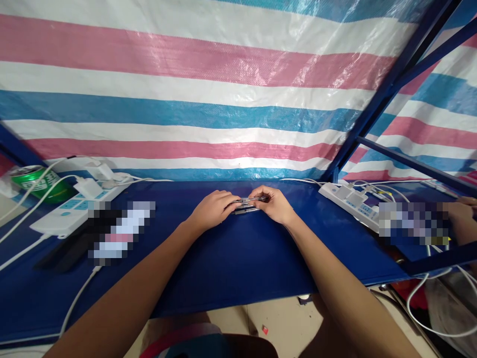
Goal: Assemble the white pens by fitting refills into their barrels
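Several thin, shiny, pen-like sticks (246, 204) lie side by side in a bundle just over the blue table (238, 263). Closed on the bundle's left end is my left hand (213, 210), its fingers resting over the sticks. My right hand (275, 205) pinches the other end, thumb and forefinger curled around it. Only the middle of the bundle shows between my hands, and its dark tips peek out by the right fingers. The exact kind of stick is too small to make out.
At left are a white power strip (70, 211) with chargers, a green can (44, 184) and a blurred phone-like device (121, 233) on a cable. Another power strip (350, 201) and a blue metal frame (387, 99) stand right. Another person's hand (462, 214) shows at the right edge.
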A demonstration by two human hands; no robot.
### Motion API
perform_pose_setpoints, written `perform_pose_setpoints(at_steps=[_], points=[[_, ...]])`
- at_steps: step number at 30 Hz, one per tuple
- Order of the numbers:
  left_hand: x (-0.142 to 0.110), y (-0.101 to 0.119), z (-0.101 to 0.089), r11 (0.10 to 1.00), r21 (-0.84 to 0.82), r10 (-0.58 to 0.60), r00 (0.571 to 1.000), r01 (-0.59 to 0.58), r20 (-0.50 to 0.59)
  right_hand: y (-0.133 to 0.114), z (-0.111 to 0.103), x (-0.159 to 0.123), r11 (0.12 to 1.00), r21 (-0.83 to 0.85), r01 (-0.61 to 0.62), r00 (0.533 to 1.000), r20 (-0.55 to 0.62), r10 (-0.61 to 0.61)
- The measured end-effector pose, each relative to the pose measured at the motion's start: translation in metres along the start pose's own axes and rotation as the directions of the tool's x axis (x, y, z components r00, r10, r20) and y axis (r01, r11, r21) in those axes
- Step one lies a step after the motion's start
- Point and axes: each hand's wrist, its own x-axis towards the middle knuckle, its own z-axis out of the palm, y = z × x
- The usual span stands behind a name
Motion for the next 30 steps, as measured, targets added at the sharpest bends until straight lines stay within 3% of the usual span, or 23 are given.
perform_pose_setpoints(at_steps=[8,16,19,24,26,30], points=[[0.0,-0.004,-0.005,0.998,-0.01,-0.07,0.994,0.07,-0.078,0.011,-0.01,0.003,0.986,-0.129,0.105,0.991,-0.07,-0.115],[0.003,-0.007,-0.018,0.968,-0.187,-0.2,0.963,0.166,-0.183,0.017,-0.023,0.007,0.996,-0.074,0.049,0.984,-0.168,-0.061],[0.004,-0.009,-0.018,0.905,-0.368,-0.305,0.928,0.213,-0.214,0.016,-0.026,0.008,0.999,-0.009,0.05,0.974,-0.22,-0.051],[0.005,-0.017,-0.014,0.673,-0.706,-0.47,0.865,0.222,-0.176,0.016,-0.034,0.008,0.996,0.092,0.011,0.943,-0.331,0.021],[0.005,-0.018,-0.015,0.62,-0.755,-0.492,0.855,0.212,-0.164,0.018,-0.038,0.009,0.994,0.107,-0.007,0.924,-0.38,0.048],[0.003,-0.022,-0.018,0.607,-0.769,-0.509,0.841,0.202,-0.181,0.022,-0.043,0.01,0.994,0.112,-0.018,0.888,-0.455,0.068]])
